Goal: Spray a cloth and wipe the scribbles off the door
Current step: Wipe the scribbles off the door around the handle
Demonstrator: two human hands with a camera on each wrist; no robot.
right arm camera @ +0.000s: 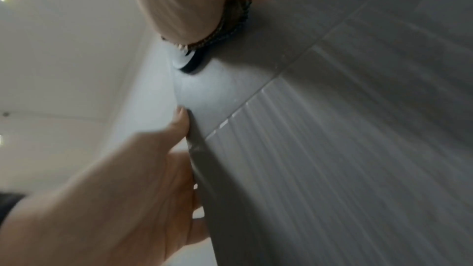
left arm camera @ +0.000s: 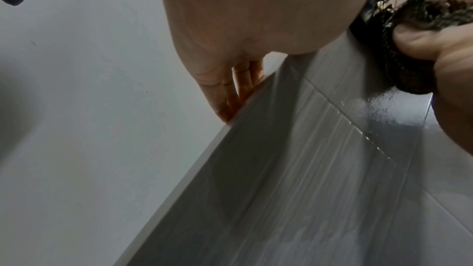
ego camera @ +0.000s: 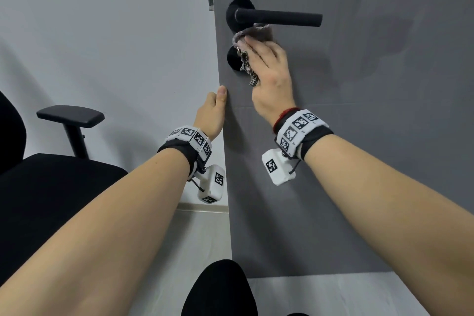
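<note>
The grey door stands open with its free edge on the left. My right hand holds a grey knitted cloth and presses it on the door face just under the black lever handle, partly covering the round black lock plate. My left hand grips the door's edge lower down, thumb on the front face and fingers behind. In the left wrist view the cloth sits under my right thumb, with a wet sheen on the door below it. I see no scribbles.
A black office chair with its armrest stands at the left by the white wall. Darker damp patches mark the door right of the handle. My dark knee is low in the head view.
</note>
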